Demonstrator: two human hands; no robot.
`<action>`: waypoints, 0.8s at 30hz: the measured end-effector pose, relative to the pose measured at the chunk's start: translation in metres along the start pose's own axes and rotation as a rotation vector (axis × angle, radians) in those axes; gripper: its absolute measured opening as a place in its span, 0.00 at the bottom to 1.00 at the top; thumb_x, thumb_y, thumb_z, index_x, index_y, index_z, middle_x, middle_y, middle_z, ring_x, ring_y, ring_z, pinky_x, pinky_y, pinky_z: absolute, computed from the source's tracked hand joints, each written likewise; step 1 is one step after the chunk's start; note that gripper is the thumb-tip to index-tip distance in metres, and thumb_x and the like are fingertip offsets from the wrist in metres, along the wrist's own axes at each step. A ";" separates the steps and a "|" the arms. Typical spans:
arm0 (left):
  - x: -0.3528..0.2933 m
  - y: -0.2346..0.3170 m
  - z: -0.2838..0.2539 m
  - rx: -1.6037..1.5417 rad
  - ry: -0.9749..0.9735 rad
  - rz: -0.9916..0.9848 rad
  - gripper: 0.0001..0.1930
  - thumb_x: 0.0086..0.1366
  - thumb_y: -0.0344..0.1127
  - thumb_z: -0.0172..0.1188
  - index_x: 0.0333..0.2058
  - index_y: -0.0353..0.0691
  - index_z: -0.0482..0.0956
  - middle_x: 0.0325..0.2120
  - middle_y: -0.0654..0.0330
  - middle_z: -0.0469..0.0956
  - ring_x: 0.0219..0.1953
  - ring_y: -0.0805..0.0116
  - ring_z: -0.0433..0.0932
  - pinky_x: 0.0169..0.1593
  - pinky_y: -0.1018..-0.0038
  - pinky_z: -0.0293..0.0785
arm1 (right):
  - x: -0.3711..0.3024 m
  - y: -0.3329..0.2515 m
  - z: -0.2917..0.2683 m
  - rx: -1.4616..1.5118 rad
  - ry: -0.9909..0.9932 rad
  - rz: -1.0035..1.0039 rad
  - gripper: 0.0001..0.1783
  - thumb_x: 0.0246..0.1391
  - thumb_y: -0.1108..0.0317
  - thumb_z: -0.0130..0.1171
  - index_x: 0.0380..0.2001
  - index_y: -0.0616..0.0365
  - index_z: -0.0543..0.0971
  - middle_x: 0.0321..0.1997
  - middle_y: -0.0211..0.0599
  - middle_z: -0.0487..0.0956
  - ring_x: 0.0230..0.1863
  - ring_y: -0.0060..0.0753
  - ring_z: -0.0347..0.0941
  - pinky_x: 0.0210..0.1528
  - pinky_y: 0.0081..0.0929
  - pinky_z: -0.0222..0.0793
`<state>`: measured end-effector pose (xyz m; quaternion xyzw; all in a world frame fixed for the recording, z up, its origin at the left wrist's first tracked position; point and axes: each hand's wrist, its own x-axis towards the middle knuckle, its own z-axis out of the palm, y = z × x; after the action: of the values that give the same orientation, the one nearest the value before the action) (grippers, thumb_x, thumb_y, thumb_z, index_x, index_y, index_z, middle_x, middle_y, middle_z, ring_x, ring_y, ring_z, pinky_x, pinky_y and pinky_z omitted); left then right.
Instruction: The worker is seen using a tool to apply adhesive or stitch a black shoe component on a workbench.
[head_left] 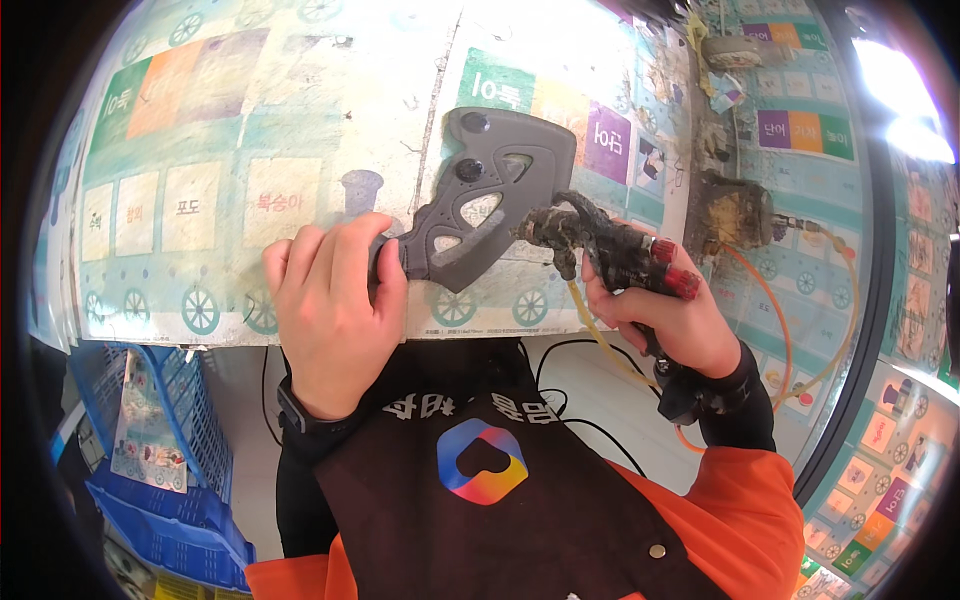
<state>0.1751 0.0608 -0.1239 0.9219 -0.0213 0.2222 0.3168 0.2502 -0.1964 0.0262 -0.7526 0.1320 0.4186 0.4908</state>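
Note:
My left hand [335,305] is closed on the narrow lower-left end of a dark grey, flat moulded piece [545,150] with several cutouts and two round black spots. The piece lies over the paper-covered table, tilted up to the right. In my right hand [690,330] is a spray gun [615,250], grimy and black with red knobs at its back. Its nozzle points left, close to the piece's right edge. A yellowish hose [605,345] hangs from the gun. Some of my right fingers are hidden behind the gun.
Worn printed sheets cover the table [320,100]. Along its right side stand dirty fittings [735,215] with an orange hose [765,280]. Blue plastic baskets [205,430] are stacked at the lower left. Black cables [570,345] hang below the front edge.

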 end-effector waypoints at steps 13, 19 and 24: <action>0.001 0.003 -0.003 0.001 -0.026 -0.020 0.12 0.61 0.25 0.67 0.44 0.39 0.81 0.37 0.63 0.82 0.37 0.59 0.77 0.48 0.63 0.66 | 0.008 -0.008 -0.008 -0.041 0.079 -0.081 0.11 0.52 0.79 0.58 0.41 0.62 0.78 0.27 0.26 0.76 0.18 0.13 0.63 0.20 0.19 0.56; 0.003 0.003 -0.004 0.001 -0.021 -0.009 0.12 0.61 0.25 0.67 0.45 0.39 0.81 0.37 0.62 0.82 0.37 0.59 0.76 0.47 0.63 0.66 | 0.013 -0.010 -0.016 -0.069 0.106 -0.091 0.12 0.53 0.79 0.57 0.42 0.62 0.78 0.27 0.27 0.77 0.17 0.15 0.64 0.21 0.19 0.57; 0.003 0.002 -0.003 -0.003 -0.027 -0.014 0.13 0.61 0.25 0.67 0.45 0.38 0.81 0.37 0.62 0.82 0.36 0.60 0.76 0.47 0.63 0.66 | 0.018 -0.012 -0.018 -0.048 0.134 -0.116 0.11 0.54 0.77 0.57 0.42 0.63 0.78 0.26 0.27 0.76 0.17 0.15 0.64 0.21 0.20 0.57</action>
<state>0.1762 0.0613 -0.1193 0.9244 -0.0194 0.2074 0.3195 0.2776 -0.2022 0.0232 -0.7968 0.1106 0.3415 0.4859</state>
